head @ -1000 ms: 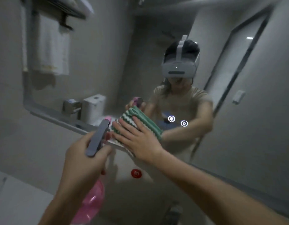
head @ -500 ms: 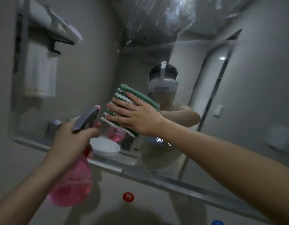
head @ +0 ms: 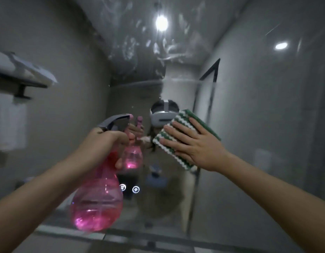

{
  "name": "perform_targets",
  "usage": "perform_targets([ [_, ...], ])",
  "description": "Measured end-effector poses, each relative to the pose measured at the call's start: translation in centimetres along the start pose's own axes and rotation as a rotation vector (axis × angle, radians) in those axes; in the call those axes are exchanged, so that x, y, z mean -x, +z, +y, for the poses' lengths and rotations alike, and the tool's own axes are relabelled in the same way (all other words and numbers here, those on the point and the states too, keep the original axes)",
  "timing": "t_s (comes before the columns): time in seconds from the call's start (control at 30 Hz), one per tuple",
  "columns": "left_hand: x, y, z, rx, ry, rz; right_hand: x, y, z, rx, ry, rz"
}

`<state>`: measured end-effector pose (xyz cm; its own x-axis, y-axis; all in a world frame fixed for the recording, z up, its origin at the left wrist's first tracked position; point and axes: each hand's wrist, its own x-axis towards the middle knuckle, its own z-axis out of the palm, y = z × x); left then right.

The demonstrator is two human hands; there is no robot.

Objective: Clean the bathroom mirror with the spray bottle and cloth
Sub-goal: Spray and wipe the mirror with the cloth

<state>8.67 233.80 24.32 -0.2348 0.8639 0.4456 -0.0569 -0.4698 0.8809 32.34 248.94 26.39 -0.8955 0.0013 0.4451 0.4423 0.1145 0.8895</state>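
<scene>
Green-and-white cloth [head: 185, 139] has climbed from the mirror's lower edge to mid-glass at right, so wiping is moving upward; smears [head: 154, 46] remain higher on the mirror [head: 267, 106]. My right hand [head: 194, 145] presses it flat with fingers spread. My left hand [head: 105, 145] grips the pink spray bottle [head: 96, 199] by its neck, nozzle toward the glass.
</scene>
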Motion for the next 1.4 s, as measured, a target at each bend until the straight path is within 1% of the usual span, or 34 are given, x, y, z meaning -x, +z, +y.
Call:
perform_targets([
  [0.13, -1.2, 4.4, 1.7, 0.006, 0.036, -0.044, 6.0, -0.3, 2.9, 0.010, 0.200, 0.023],
  [0.23, -2.5, 6.7, 2.6, 0.039, 0.074, -0.058, 9.2, -0.6, 4.6, 0.011, 0.336, 0.008],
  [0.4, -4.3, 9.0, 4.5, -0.017, 0.103, -0.040, 9.2, -0.3, 5.4, 0.004, 0.377, 0.018],
  [0.5, -4.8, 8.8, 5.6, -0.065, 0.167, -0.003, 6.1, 0.0, 5.9, -0.016, 0.447, 0.052],
  [0.6, -4.9, 6.6, 7.0, -0.149, 0.208, 0.067, 0.4, 0.2, 6.1, -0.062, 0.558, 0.136],
  [0.7, -5.4, 2.4, 8.1, -0.335, 0.253, 0.171, -6.3, 0.4, 5.5, -0.089, 0.688, 0.173],
  [0.77, -6.0, -0.6, 8.8, -0.405, 0.272, 0.190, -10.2, 0.3, 4.6, -0.080, 0.776, 0.166],
  [0.83, -6.5, -3.6, 9.6, -0.441, 0.287, 0.199, -13.9, 0.1, 3.3, -0.078, 0.816, 0.142],
  [0.93, -7.2, -8.5, 10.3, -0.474, 0.313, 0.202, -19.7, -0.4, 0.3, -0.104, 0.792, 0.125],
  [1.1, -8.9, -16.0, 10.7, -0.531, 0.353, 0.211, -29.8, -1.2, -6.8, -0.158, 0.691, 0.062],
  [1.17, -10.0, -18.4, 10.7, -0.527, 0.368, 0.226, -33.4, -1.7, -8.9, -0.134, 0.581, 0.007],
  [1.27, -11.0, -21.6, 10.6, -0.463, 0.350, 0.266, -37.2, -2.4, -10.6, -0.197, 0.400, -0.118],
  [1.33, -11.4, -23.3, 10.3, -0.450, 0.330, 0.286, -37.9, -2.7, -10.3, -0.152, 0.291, -0.134],
  [1.4, -11.5, -24.0, 10.1, -0.468, 0.324, 0.286, -37.7, -2.6, -8.8, -0.093, 0.136, -0.152],
])
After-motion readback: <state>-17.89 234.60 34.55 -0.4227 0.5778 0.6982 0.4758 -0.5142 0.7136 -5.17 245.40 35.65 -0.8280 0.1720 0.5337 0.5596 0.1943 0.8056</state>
